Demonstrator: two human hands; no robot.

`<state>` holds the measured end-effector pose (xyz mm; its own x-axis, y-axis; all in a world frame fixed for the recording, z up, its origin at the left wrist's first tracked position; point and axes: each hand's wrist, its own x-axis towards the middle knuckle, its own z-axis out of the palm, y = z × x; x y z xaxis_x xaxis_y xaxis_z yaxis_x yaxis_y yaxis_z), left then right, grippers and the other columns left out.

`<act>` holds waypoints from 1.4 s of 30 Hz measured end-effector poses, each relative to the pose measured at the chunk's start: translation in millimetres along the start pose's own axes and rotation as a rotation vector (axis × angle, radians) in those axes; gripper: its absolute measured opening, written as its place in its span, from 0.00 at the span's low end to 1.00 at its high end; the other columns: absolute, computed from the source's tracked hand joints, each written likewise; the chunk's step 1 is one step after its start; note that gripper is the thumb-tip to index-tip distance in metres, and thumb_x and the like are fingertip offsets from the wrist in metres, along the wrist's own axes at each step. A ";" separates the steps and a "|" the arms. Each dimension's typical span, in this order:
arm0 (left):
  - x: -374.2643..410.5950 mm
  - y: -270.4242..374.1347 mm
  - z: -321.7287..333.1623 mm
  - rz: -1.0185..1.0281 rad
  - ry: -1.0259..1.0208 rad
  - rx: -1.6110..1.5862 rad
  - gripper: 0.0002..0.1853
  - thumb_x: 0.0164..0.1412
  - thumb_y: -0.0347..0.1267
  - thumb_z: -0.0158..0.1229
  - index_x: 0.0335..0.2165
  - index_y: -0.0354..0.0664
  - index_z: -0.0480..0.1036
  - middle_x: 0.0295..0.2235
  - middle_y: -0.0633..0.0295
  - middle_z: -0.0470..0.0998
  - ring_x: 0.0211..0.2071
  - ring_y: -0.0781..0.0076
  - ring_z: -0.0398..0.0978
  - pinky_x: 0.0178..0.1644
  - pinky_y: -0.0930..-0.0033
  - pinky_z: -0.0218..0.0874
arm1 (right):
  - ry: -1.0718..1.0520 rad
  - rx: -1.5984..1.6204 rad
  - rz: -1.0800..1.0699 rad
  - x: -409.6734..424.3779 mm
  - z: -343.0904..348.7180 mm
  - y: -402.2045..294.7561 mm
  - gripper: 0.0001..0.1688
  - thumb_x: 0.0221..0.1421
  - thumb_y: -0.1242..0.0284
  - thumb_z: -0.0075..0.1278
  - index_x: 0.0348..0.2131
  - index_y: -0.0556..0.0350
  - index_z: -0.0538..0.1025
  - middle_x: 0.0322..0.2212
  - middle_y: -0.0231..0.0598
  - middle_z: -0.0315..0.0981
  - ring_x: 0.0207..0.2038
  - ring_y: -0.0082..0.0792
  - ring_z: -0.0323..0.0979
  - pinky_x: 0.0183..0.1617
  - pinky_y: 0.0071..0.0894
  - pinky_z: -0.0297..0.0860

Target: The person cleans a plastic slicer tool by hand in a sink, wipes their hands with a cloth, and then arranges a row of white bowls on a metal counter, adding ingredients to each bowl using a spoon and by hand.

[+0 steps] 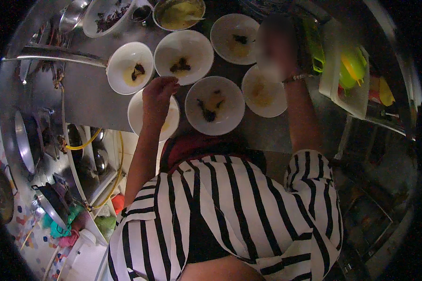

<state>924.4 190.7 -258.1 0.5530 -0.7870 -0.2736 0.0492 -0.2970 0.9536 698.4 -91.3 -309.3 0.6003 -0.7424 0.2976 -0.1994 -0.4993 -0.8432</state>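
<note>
Several white bowls stand on the metal counter, most with a little yellowish liquid and dark pieces inside. My left hand (160,92), its fingers drawn together, is above the near left bowl (135,114), close to the rim of the middle bowl (197,42). Whether it pinches something is too unclear to tell. At the right, my right hand (279,52) is blurred, above the right bowl (272,109) and beside the far right bowl (223,26). Between my arms is the near middle bowl (214,130), with dark pieces. Another bowl (117,56) stands at the left.
At the far edge are a bowl of dark reddish pieces (112,17) and a container of yellowish food (178,14) with a utensil. A white plastic basket (360,102) with green items stands right. Pans (26,140) and a yellow hose (120,158) are at the left.
</note>
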 end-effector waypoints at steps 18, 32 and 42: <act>112.0 31.6 122.0 0.086 -0.346 -0.242 0.14 0.46 0.27 0.58 0.35 0.33 0.72 0.31 0.57 0.76 0.32 0.70 0.73 0.37 0.70 0.65 | 0.116 0.524 0.497 -5.4 24.0 -34.6 0.13 0.54 0.64 0.47 0.33 0.54 0.73 0.25 0.25 0.70 0.27 0.16 0.66 0.27 0.14 0.63; 126.3 17.2 134.2 0.147 -0.300 -0.184 0.11 0.38 0.20 0.57 0.28 0.33 0.75 0.24 0.59 0.76 0.26 0.74 0.72 0.33 0.72 0.64 | 0.138 0.454 0.550 2.5 23.9 -21.6 0.12 0.52 0.66 0.50 0.32 0.55 0.72 0.22 0.24 0.66 0.22 0.14 0.59 0.24 0.13 0.57; 152.6 -6.0 147.5 0.461 -0.310 0.352 0.10 0.44 0.24 0.55 0.30 0.37 0.75 0.26 0.54 0.77 0.27 0.62 0.74 0.33 0.66 0.65 | 0.301 0.527 0.563 -17.5 3.4 -44.1 0.13 0.53 0.62 0.48 0.32 0.53 0.72 0.23 0.24 0.65 0.23 0.13 0.58 0.24 0.13 0.55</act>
<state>885.9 -7.4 -324.1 0.1842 -0.9797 0.0795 -0.4400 -0.0099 0.8979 699.3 -54.8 -278.9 0.2713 -0.9440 -0.1876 0.0256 0.2020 -0.9791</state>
